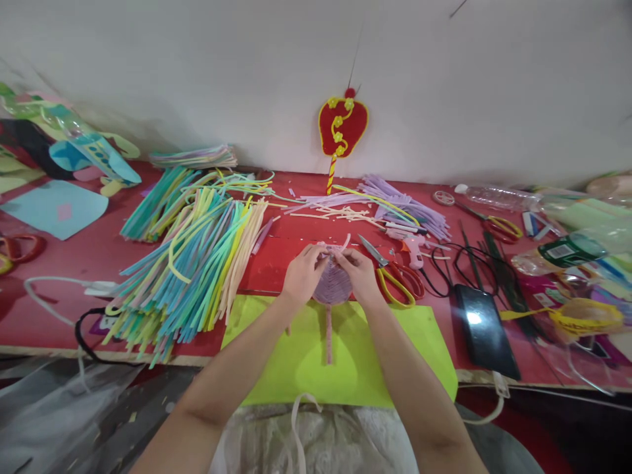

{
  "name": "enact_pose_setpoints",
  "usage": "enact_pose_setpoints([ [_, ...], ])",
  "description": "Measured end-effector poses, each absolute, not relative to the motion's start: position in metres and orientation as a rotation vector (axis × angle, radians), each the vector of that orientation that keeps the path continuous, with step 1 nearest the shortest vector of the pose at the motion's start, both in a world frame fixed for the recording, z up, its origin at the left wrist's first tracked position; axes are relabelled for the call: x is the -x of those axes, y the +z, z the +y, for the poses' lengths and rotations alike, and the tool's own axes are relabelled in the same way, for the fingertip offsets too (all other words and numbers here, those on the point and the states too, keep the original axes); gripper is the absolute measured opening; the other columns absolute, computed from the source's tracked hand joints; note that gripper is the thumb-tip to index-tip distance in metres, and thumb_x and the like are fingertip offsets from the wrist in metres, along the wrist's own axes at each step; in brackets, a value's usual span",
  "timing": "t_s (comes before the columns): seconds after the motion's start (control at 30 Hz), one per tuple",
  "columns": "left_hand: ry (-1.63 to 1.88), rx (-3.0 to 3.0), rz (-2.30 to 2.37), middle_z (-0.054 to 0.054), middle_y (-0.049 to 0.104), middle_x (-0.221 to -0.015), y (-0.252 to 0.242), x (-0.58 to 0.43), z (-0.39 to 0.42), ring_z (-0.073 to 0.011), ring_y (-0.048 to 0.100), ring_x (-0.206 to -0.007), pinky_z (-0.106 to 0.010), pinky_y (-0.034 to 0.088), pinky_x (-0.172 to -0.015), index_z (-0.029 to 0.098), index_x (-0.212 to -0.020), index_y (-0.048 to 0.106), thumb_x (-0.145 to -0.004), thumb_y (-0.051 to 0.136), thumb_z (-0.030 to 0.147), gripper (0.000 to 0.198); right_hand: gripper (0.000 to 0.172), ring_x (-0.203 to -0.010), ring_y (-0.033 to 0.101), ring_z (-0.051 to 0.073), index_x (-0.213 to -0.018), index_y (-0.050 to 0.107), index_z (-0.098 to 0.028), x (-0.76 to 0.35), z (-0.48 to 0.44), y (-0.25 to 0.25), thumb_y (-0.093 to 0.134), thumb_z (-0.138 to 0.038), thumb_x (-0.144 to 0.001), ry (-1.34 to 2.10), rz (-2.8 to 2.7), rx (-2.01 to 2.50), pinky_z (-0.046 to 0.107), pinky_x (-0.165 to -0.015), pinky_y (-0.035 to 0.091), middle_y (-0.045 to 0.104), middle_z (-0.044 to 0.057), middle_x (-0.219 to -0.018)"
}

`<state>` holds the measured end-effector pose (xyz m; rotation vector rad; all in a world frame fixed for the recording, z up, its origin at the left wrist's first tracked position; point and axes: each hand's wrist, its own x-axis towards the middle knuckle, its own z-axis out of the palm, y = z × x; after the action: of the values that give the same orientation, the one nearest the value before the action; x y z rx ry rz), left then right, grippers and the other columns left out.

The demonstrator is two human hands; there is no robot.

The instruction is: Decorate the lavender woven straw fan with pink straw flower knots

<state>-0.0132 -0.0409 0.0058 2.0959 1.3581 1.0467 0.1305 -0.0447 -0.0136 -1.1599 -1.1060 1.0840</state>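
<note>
Both hands meet at the top edge of a small purple fan [334,284] made of pipe cleaners, whose pinkish handle [329,336] points toward me. My left hand [307,268] pinches the upper left rim. At the upper right, my right hand [359,268] pinches a light pink pipe cleaner [347,240], its free end sticking up past the fingers. The fan's lower half and handle lie over a yellow-green sheet [395,355]. Just right of my right hand are scissors [395,271] with yellow and red handles. My fingertips partly hide the rim.
Bundled coloured pipe cleaners [192,263] spread over the left of the red table. Purple pipe cleaners [399,204] and a pink glue gun [413,249] lie right of centre. A finished red fan [344,128] leans on the wall. A phone [484,329] and plastic bottle [557,253] are at right.
</note>
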Motion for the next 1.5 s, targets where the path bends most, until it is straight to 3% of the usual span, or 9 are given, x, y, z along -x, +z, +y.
enact_pose_setpoints([
  [0.27, 1.025, -2.175, 1.430, -0.004, 0.066, -0.107, 0.007, 0.012, -0.043, -0.0157, 0.062, -0.098, -0.027, 0.048, -0.084, 0.022, -0.098, 0.062, -0.087, 0.050, 0.023, 0.017, 0.025, -0.067, 0.055, 0.013, -0.073, 0.065, -0.020, -0.131, -0.044, -0.014, 0.068, -0.043, -0.068, 1.081, -1.118, 1.150, 0.028, -0.069, 0.043, 0.062, -0.001, -0.070],
  [0.47, 1.038, -2.217, 1.439, -0.004, 0.069, -0.098, 0.001, 0.012, -0.042, -0.0155, 0.064, -0.093, -0.027, 0.049, -0.084, 0.021, -0.097, 0.064, -0.088, 0.049, 0.024, 0.018, 0.027, -0.063, 0.053, 0.012, -0.071, 0.064, -0.019, -0.129, -0.042, -0.018, 0.069, -0.045, -0.066, 1.092, -1.110, 1.152, 0.028, -0.066, 0.044, 0.061, -0.001, -0.067],
  [1.23, 1.007, -2.190, 1.349, -0.005, 0.067, -0.100, 0.006, 0.013, -0.041, -0.0158, 0.062, -0.094, -0.028, 0.048, -0.085, 0.020, -0.094, 0.063, -0.087, 0.048, 0.022, 0.017, 0.025, -0.062, 0.053, 0.012, -0.073, 0.065, -0.020, -0.132, -0.044, -0.013, 0.068, -0.044, -0.068, 1.141, -1.100, 1.143, 0.027, -0.065, 0.044, 0.060, -0.001, -0.066],
  [1.5, 1.077, -2.254, 1.308, -0.006, 0.065, -0.106, 0.011, 0.016, -0.041, -0.0176, 0.059, -0.102, -0.032, 0.046, -0.090, 0.023, -0.103, 0.062, -0.085, 0.052, 0.020, 0.021, 0.030, -0.063, 0.055, 0.013, -0.072, 0.065, -0.018, -0.135, -0.043, -0.006, 0.068, -0.047, -0.065, 1.016, -1.072, 1.232, 0.029, -0.067, 0.046, 0.062, 0.001, -0.067],
])
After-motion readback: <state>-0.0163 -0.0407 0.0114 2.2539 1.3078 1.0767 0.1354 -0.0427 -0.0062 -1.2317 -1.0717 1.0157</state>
